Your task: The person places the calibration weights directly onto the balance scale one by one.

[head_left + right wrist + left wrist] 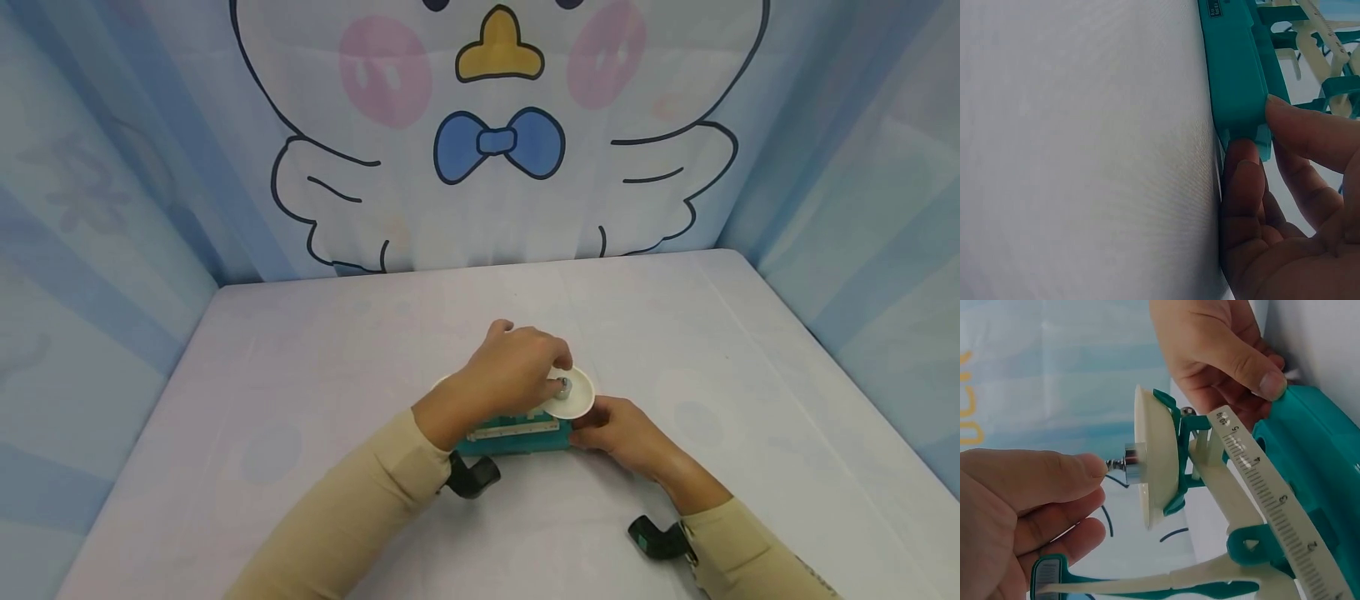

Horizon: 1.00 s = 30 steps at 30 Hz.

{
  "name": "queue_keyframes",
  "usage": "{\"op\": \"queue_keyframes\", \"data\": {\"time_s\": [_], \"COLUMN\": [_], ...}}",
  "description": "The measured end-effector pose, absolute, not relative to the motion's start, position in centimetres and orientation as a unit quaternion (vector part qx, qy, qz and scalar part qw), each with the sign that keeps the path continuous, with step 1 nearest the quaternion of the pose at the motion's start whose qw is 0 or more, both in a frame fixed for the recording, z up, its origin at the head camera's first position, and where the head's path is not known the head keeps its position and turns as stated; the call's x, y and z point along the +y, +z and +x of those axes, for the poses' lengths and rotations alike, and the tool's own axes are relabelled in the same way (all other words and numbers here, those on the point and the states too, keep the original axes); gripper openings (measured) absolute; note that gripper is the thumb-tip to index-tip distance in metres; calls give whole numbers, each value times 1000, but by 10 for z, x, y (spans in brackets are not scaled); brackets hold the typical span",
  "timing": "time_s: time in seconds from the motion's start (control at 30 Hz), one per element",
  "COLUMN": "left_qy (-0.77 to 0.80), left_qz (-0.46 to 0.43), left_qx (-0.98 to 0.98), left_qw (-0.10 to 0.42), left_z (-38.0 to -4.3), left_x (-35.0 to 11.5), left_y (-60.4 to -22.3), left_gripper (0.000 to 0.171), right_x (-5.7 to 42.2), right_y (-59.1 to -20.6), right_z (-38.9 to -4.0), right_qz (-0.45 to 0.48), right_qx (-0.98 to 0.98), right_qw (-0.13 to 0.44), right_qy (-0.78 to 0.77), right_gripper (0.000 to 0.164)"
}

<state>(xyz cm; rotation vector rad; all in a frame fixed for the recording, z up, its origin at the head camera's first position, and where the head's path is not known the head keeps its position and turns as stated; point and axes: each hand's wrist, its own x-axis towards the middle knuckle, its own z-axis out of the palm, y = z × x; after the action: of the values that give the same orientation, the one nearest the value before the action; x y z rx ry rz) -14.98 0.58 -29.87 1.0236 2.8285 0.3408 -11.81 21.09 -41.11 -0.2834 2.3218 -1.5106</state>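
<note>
A toy balance scale with a teal base (517, 442) and cream pans stands on the table. On its right pan (581, 400) sits a small silver weight (1132, 464) with a thin knob. My left hand (510, 371) reaches across the scale and pinches that knob between thumb and fingertips. My right hand (622, 433) grips the right end of the base, its thumb on top and its fingers at the end face, as the right wrist view shows. A cream ruler beam (1272, 494) with numbers runs along the scale's front. My left forearm hides most of the left pan.
A pale cloth covers the table (315, 350). Printed curtains (495, 217) stand behind it and at both sides. Black camera mounts (474, 477) stick out from my two wrists, over the table in front of the scale.
</note>
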Motion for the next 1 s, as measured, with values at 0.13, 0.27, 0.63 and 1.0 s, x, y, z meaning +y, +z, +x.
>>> {"op": "queue_keyframes", "data": {"time_s": [0.13, 0.27, 0.63, 1.0], "left_qy": [134, 149, 207, 245], "left_qz": [326, 319, 265, 203], "left_qx": [934, 935, 941, 947], "left_qw": [54, 43, 38, 47], "left_z": [-150, -150, -140, -127], "left_x": [-5, -20, -62, -95], "left_y": [-297, -295, -290, -297], "left_gripper": [29, 30, 31, 34], "right_x": [210, 210, 209, 209], "right_y": [-411, -411, -412, -413], "right_z": [-118, -118, -118, -118], "right_qz": [-100, -95, -88, -77], "right_qx": [824, 829, 842, 844], "right_qw": [175, 174, 166, 170], "right_qy": [-529, -524, -506, -502], "right_gripper": [47, 47, 44, 44]}}
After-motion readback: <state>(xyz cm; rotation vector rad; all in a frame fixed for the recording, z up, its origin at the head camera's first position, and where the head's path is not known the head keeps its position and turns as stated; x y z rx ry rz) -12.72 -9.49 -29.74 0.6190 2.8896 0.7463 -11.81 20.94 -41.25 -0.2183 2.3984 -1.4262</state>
